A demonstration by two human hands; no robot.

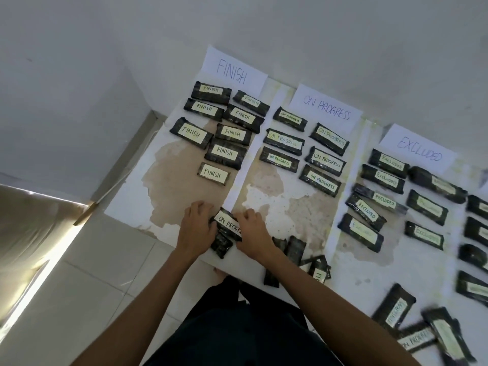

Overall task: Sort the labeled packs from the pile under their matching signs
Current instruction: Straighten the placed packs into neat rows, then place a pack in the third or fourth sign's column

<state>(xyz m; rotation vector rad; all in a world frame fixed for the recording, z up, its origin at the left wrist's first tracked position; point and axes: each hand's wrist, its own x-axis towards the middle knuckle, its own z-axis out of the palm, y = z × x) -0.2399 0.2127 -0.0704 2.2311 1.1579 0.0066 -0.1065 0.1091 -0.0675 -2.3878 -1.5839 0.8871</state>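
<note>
Status: part done. Eight packs lie under FINISH sign (232, 72), six under ON PROGRESS sign (326, 109), more under EXCLUDED sign (418, 149); far-right ones blurred, count n/a.

In hand: L hand (196, 228) and R hand (252, 233) each curl fingers round an end of one pack (228, 224) marked ON PROGR.., at near edge of table (277, 207), between FINISH and ON PROGRESS cols, well short of its sign. Second pack (221, 245) sits just below it.

Left to do: loose packs (295, 250) by R wrist, plus pile (412, 326) lower right. Est. over half sorted.
</note>
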